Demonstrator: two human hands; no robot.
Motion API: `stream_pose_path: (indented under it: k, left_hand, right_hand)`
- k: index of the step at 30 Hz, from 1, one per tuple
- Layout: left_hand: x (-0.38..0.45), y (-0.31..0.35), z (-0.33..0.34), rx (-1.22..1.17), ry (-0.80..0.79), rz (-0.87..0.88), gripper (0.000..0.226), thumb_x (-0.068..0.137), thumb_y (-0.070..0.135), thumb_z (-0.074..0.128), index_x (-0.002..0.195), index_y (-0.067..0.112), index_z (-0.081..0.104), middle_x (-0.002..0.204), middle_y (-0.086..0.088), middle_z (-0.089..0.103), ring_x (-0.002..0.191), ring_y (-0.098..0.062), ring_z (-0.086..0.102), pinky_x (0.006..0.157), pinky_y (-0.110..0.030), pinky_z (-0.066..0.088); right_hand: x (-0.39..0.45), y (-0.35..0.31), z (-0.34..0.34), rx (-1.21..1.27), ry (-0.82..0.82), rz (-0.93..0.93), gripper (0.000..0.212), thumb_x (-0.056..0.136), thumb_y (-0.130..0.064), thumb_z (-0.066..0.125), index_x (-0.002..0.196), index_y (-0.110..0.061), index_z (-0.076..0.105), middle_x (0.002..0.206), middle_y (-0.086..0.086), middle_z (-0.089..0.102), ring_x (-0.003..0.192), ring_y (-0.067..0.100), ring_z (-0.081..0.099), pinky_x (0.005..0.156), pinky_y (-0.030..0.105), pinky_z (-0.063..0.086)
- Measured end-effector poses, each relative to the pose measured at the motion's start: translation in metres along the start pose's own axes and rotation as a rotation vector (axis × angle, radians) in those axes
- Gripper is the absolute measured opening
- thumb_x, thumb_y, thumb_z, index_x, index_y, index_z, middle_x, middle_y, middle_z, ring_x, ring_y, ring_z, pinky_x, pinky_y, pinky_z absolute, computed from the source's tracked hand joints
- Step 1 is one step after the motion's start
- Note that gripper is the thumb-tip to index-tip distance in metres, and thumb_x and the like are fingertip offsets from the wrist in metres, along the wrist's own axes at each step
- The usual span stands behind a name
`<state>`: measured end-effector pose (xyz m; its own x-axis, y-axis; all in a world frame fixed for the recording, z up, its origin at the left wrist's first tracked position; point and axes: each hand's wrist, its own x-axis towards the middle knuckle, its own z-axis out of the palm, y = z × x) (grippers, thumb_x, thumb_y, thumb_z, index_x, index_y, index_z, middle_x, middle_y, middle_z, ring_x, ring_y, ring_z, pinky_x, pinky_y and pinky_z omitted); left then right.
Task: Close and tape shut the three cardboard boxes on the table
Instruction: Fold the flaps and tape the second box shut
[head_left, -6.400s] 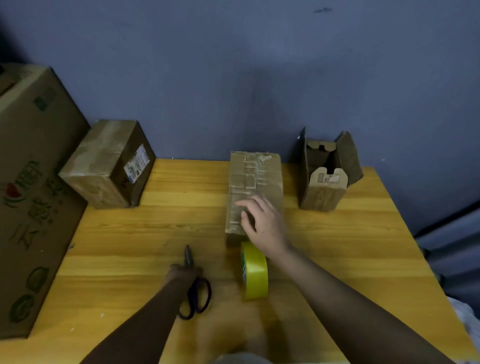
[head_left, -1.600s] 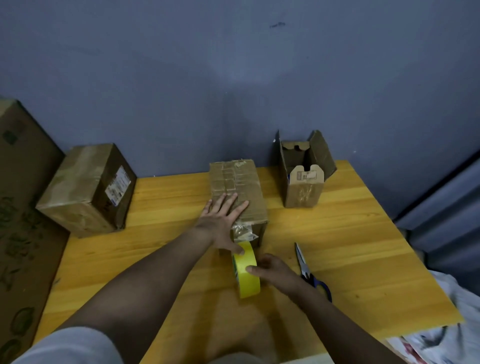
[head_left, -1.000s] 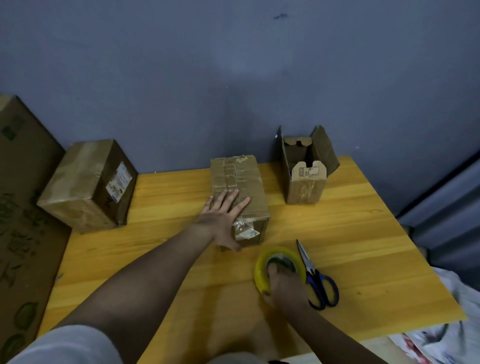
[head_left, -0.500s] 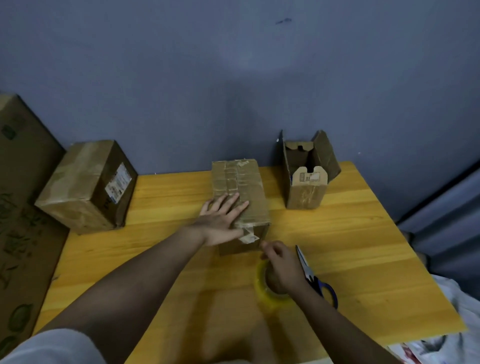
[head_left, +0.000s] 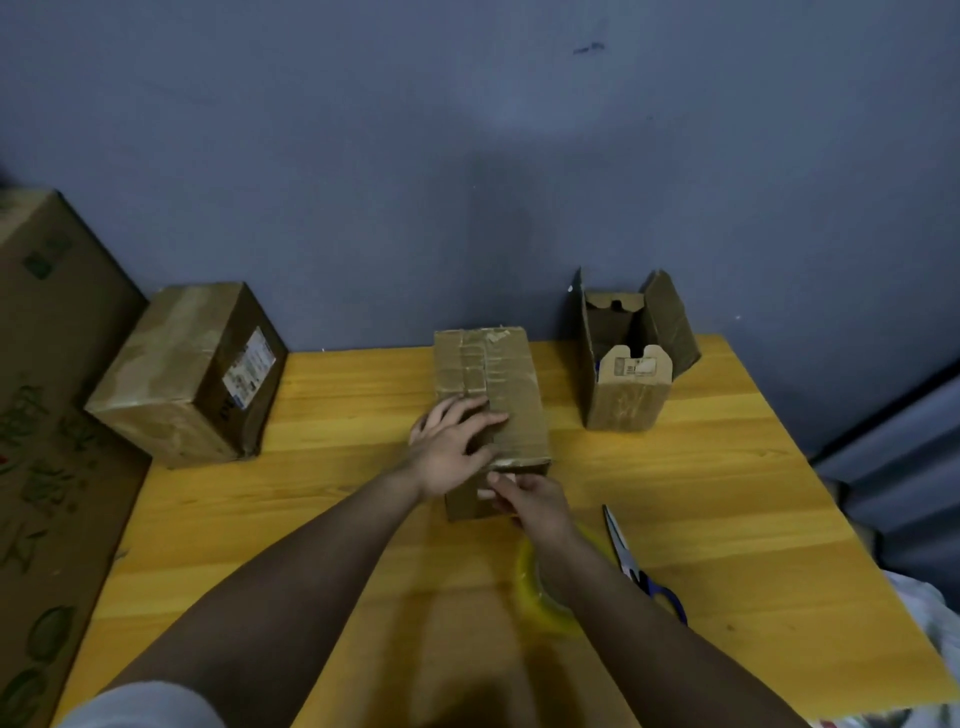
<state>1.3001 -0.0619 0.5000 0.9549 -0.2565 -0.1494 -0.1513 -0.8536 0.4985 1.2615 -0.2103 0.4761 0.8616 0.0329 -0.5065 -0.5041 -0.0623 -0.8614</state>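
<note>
The middle cardboard box (head_left: 511, 374) lies closed on the wooden table (head_left: 727, 493), with tape along its top. My left hand (head_left: 449, 449) rests flat on its near top, fingers spread. My right hand (head_left: 527, 499) is at the box's near end face, fingertips on a loose tape end; pinching or pressing is not discernible. A yellow tape roll (head_left: 550, 613) lies flat under my right forearm, partly hidden. The left box (head_left: 182, 374) is closed and taped, overhanging the table's left edge. At the back right, the right box (head_left: 628, 387) stands upright with its flaps open.
Blue-handled scissors (head_left: 631, 564) lie right of my right forearm, blades pointing away. A big printed carton (head_left: 47, 415) stands off the table's left side. The blue wall runs right behind the boxes. White cloth (head_left: 930, 618) shows past the table's right front corner.
My right hand laid the tape roll flat, let it go and moved up to the box's near end. My left hand stayed flat on the box top.
</note>
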Motion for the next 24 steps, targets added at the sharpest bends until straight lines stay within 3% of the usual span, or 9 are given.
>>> stream_pose_path:
  k: [2, 6, 10, 12, 15, 18, 20, 22, 24]
  left_hand:
    - [-0.002, -0.002, -0.002, 0.035, -0.053, 0.021, 0.056, 0.092, 0.049, 0.049, 0.143, 0.050, 0.026, 0.157, 0.018, 0.010, 0.145, -0.010, -0.002, 0.115, -0.044, 0.012]
    - [-0.002, -0.008, -0.005, 0.155, -0.101, 0.090, 0.079, 0.082, 0.060, 0.057, 0.147, 0.048, 0.015, 0.158, 0.015, 0.002, 0.145, -0.012, -0.007, 0.116, -0.042, 0.013]
    - [0.000, -0.016, -0.003, 0.193, -0.077, 0.133, 0.081, 0.082, 0.060, 0.058, 0.148, 0.047, 0.013, 0.159, 0.012, 0.003, 0.146, -0.014, -0.007, 0.116, -0.041, 0.014]
    - [0.000, -0.015, -0.001, 0.193, -0.056, 0.132, 0.078, 0.083, 0.059, 0.057, 0.148, 0.046, 0.015, 0.159, 0.012, 0.005, 0.146, -0.014, -0.006, 0.117, -0.041, 0.014]
    - [-0.001, -0.011, 0.003, 0.181, 0.008, 0.110, 0.075, 0.084, 0.057, 0.057, 0.147, 0.045, 0.019, 0.159, 0.013, 0.008, 0.146, -0.013, -0.004, 0.118, -0.040, 0.014]
    - [-0.003, -0.009, 0.010, 0.220, 0.071, 0.113, 0.078, 0.083, 0.053, 0.061, 0.148, 0.043, 0.020, 0.159, 0.011, 0.010, 0.146, -0.014, -0.002, 0.118, -0.042, 0.019]
    - [-0.004, -0.008, 0.013, 0.238, 0.087, 0.102, 0.080, 0.083, 0.051, 0.063, 0.148, 0.041, 0.018, 0.159, 0.011, 0.008, 0.147, -0.014, -0.002, 0.116, -0.042, 0.018]
    - [-0.004, -0.006, 0.017, 0.264, 0.096, 0.090, 0.086, 0.081, 0.049, 0.065, 0.150, 0.036, 0.014, 0.160, 0.010, 0.007, 0.147, -0.013, -0.004, 0.118, -0.043, 0.018]
    - [-0.003, -0.007, 0.019, 0.274, 0.097, 0.060, 0.098, 0.078, 0.047, 0.068, 0.152, 0.026, 0.007, 0.160, 0.008, 0.007, 0.147, -0.012, -0.005, 0.118, -0.043, 0.020]
  right_hand:
    - [0.005, 0.001, 0.002, -0.032, 0.030, -0.006, 0.022, 0.091, -0.014, 0.065, 0.069, -0.010, 0.065, 0.051, -0.015, 0.063, 0.047, -0.005, 0.059, 0.047, 0.008, 0.042]
    - [0.012, 0.007, 0.003, -0.134, 0.075, -0.038, 0.030, 0.088, -0.022, 0.070, 0.059, -0.018, 0.064, 0.056, -0.008, 0.063, 0.055, 0.006, 0.060, 0.055, 0.014, 0.045]
    - [0.015, 0.005, -0.004, -0.121, 0.018, -0.022, 0.022, 0.085, -0.014, 0.072, 0.064, -0.013, 0.066, 0.059, -0.005, 0.066, 0.055, 0.005, 0.063, 0.059, 0.017, 0.051]
    - [0.017, 0.009, -0.012, -0.191, 0.029, 0.022, 0.020, 0.085, -0.021, 0.072, 0.067, -0.013, 0.068, 0.065, 0.001, 0.068, 0.063, 0.014, 0.063, 0.069, 0.028, 0.050]
    - [0.009, 0.017, -0.022, -0.223, 0.046, 0.129, 0.028, 0.094, -0.032, 0.060, 0.077, -0.011, 0.065, 0.072, 0.004, 0.064, 0.069, 0.018, 0.059, 0.065, 0.028, 0.046]
    - [-0.001, 0.016, -0.031, -0.574, 0.321, -0.188, 0.012, 0.096, -0.031, 0.054, 0.089, -0.021, 0.054, 0.081, -0.005, 0.059, 0.075, 0.014, 0.057, 0.057, 0.022, 0.041]
    - [-0.007, 0.005, -0.030, -0.798, 0.463, -0.548, 0.016, 0.092, -0.038, 0.054, 0.098, -0.024, 0.050, 0.094, -0.005, 0.057, 0.086, 0.013, 0.054, 0.069, 0.022, 0.044]
    - [0.002, -0.007, -0.029, -1.083, 0.433, -0.867, 0.043, 0.087, -0.048, 0.053, 0.120, -0.020, 0.050, 0.120, 0.002, 0.055, 0.110, 0.018, 0.051, 0.091, 0.035, 0.044]
    - [0.012, -0.020, -0.028, -1.329, 0.214, -0.978, 0.067, 0.085, -0.047, 0.061, 0.141, -0.017, 0.042, 0.146, 0.003, 0.042, 0.138, 0.021, 0.034, 0.111, 0.044, 0.029]
